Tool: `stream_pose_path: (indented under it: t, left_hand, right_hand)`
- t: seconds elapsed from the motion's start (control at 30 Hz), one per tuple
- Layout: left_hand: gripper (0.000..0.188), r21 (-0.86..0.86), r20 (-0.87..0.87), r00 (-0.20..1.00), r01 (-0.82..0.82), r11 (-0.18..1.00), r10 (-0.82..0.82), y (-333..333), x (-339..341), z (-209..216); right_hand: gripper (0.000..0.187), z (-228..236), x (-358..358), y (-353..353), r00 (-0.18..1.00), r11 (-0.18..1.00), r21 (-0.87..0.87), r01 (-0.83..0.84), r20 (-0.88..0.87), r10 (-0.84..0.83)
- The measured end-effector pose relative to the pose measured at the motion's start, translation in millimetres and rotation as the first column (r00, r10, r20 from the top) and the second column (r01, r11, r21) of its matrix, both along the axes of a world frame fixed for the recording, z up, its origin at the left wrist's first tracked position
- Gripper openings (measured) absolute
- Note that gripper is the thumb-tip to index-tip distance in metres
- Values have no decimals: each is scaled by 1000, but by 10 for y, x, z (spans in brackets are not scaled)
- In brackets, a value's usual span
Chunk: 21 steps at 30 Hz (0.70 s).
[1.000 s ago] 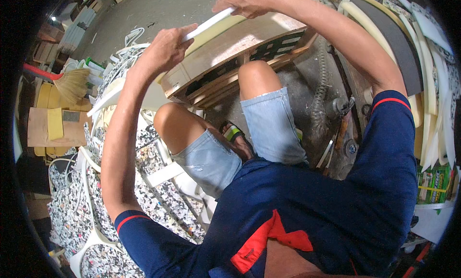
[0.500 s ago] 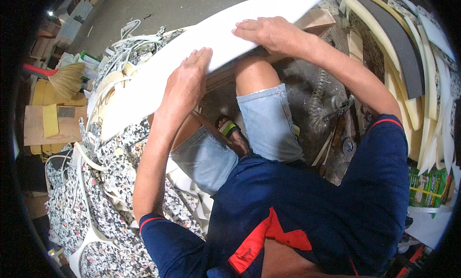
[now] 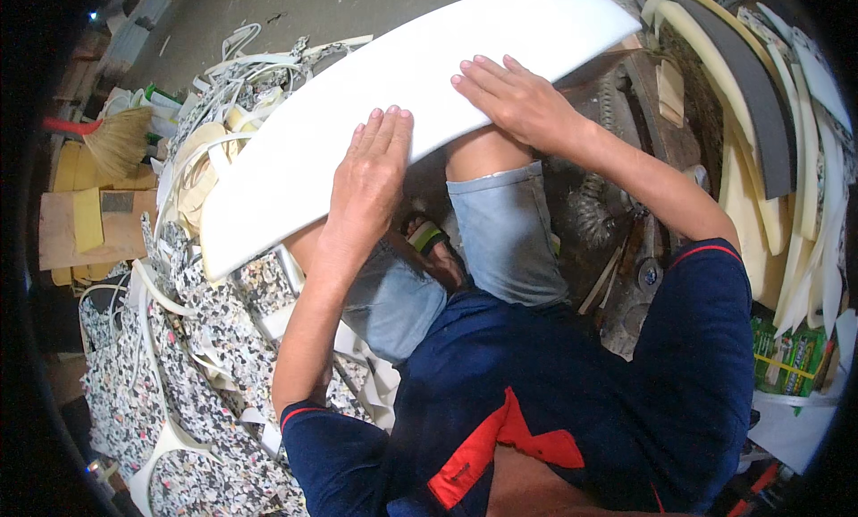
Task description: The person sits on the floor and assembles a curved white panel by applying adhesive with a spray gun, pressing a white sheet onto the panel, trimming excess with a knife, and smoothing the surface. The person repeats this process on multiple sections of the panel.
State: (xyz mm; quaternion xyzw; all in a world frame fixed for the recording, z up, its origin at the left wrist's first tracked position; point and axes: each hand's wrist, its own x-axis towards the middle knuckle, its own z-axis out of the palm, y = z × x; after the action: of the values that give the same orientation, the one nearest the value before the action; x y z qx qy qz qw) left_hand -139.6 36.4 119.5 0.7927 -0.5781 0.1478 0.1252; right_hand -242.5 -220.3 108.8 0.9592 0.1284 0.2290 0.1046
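A long, smooth white foam slab with rounded ends [image 3: 357, 97] lies slanted across the seated person's knees. The left hand [image 3: 371, 173] rests flat on it, fingers straight and together, gripping nothing; the right hand [image 3: 514, 101] presses palm-down, fingers spread. Speckled foam offcuts [image 3: 179, 374] and curled white trimmings [image 3: 223, 88] litter the floor to the left, beside a straw broom [image 3: 116, 142]. Stacked cream foam strips [image 3: 742, 186] stand to the right.

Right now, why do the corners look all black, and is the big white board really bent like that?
Head view: a fisheye lens leaves a dark ring round the rim and bends straight edges, so the board's curve may be partly distortion. Light is even and soft; both hands, left and right, lie sharp on the board; the dim edges are hard to read.
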Motion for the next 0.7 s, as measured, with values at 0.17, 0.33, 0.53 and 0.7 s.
stream_pose_path:
  t: [0.17, 0.33, 0.53, 0.7]
  left_hand:
    - [47, -30, 118, 993, -25, 999, 28, -16, -36, -220]
    - [49, -62, 146, 987, -62, 996, 71, -44, -12, -357]
    - [75, 37, 24, 999, -23, 999, 22, 277, 59, -93]
    - [87, 280, 352, 904, -350, 894, 243, 985, 169, 360]
  right_hand:
    - [47, -160, -44, -1, 1000, 1000, -22, -14, 25, 15]
    - [56, -151, -85, 54, 1000, 1000, 15, 3, -20, -2]
    - [88, 41, 71, 358, 991, 983, 183, 30, -133, -5]
    - [106, -27, 330, 801, 977, 988, 100, -120, -165, 136]
